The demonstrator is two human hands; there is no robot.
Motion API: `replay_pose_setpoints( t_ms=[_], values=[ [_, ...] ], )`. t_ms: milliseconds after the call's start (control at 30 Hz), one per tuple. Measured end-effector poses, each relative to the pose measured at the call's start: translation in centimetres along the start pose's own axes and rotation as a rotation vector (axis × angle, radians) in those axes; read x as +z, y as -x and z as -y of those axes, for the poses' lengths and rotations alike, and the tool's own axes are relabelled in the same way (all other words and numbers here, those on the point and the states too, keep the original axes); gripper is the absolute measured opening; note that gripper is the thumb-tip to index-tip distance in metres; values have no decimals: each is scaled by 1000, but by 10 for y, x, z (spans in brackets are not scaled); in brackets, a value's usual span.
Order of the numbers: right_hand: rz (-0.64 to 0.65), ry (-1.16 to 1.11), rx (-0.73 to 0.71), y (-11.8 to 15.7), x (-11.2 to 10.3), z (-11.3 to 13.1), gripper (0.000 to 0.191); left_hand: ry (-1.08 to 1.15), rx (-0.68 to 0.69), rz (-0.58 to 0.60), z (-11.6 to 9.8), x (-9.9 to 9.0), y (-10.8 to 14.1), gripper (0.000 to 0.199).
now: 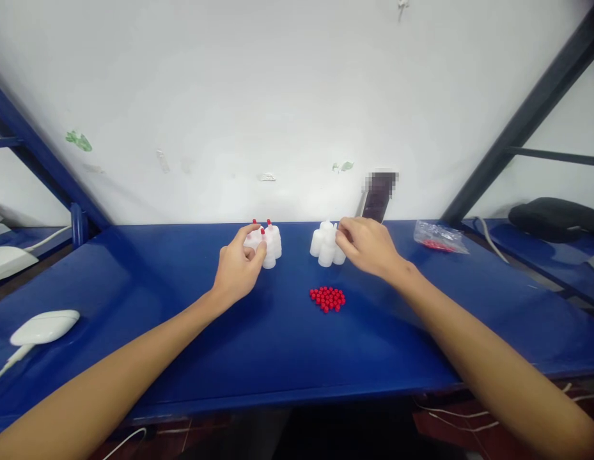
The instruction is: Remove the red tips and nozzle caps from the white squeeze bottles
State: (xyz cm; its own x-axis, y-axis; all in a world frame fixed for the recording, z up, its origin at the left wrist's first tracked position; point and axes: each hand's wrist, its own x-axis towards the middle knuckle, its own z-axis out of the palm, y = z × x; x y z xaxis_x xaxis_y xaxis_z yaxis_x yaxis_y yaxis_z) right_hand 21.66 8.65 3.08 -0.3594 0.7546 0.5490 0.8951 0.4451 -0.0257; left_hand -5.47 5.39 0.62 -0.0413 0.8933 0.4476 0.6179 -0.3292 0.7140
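Several small white squeeze bottles with red caps [272, 241] stand together at the back left of the blue tabletop. My left hand [236, 265] is right at them, thumb and index finger apart on either side of a bottle, not visibly squeezing it. A second cluster of white bottles [326, 248], showing no red caps, stands to the right. My right hand [368, 246] has its fingers pinched at the top of the rightmost bottle there; the fingertips partly hide its nozzle. Nearer to me lies a flat pile of small red caps [328, 298].
A clear plastic bag [439, 237] with red pieces lies at the back right. A dark phone-like object [379, 197] leans against the wall. On the left is a white corded device [45, 327]. The blue table [258, 358] ends at its front edge; metal posts flank it.
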Motion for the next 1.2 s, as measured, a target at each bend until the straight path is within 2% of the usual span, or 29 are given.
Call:
replay_pose_setpoints(
  t_ms=[133,233,433,567,700,967,1067,1200],
  values=[
    [32,18,-17,-1,3,1,24,-100,-9,53,3,2,-1,40],
    [10,18,15,0,5,1,25,-142,9,53,4,1,-2,39],
    [-80,-25,97,4,12,-1,25,-78,172,110,-1,6,7,30],
    [-73,-34,98,5,15,-1,26,54,229,140,1,12,14,26],
    [-56,-23,79,6,16,0,36,143,296,182,8,16,16,24],
    [-32,17,23,8,16,-1,34,68,492,179,12,20,10,22],
    [24,64,-3,7,14,-1,36,165,463,314,12,20,9,23],
    [26,98,-6,6,13,0,39,427,298,534,11,23,11,21]
  ],
)
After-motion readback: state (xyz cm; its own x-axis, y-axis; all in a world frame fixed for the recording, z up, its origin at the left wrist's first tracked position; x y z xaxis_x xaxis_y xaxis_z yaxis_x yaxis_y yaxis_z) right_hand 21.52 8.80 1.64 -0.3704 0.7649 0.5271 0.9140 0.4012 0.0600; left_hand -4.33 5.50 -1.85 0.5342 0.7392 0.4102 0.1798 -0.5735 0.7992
